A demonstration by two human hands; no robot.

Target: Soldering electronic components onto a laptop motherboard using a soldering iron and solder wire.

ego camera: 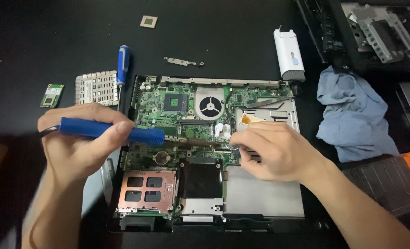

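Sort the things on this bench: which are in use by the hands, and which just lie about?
In use: soldering iron in left hand; right hand on laptop board.
Lying about: screwdriver, blue cloth, loose chip, white brush.

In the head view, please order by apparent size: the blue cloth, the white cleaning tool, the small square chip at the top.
1. blue cloth
2. white cleaning tool
3. small square chip
All lie similarly far away, so the ranking seems safe.

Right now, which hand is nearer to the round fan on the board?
Right. The right hand sits just below and right of the round fan, its grip pinched over the board. The left hand, gripping the blue-handled tool, lies farther off, down and left.
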